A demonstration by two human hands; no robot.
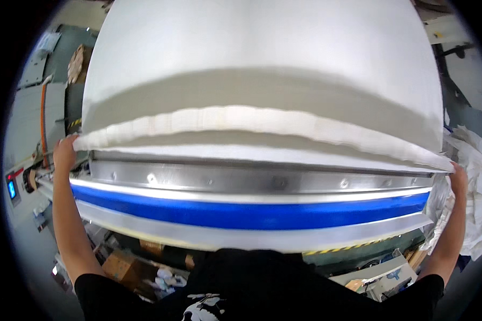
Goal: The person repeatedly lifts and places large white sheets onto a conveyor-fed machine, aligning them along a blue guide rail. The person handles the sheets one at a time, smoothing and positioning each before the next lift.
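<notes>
Both my arms are spread wide, with a long band of white cloth (241, 119) stretched between my hands. At its left end, my left hand (65, 152) is closed on the cloth. My right hand (458, 179) grips the other end, lower and at the far right. The band bows away from me in the middle and casts a curved shadow on a broad white sheet-like surface (257, 37) behind it. Nearer to me runs a metal plate with round fasteners (246, 179), then a bright blue strip (251, 214). Some of my fingers are hidden by the cloth and by my hands.
Crumpled white material (474, 198) hangs beside my right arm. A small lit screen (12, 187) is at the far left. Below the machine's front edge are a cardboard box (122, 267), yellow-and-black striped tape (348, 245) and a grey bin (383, 278).
</notes>
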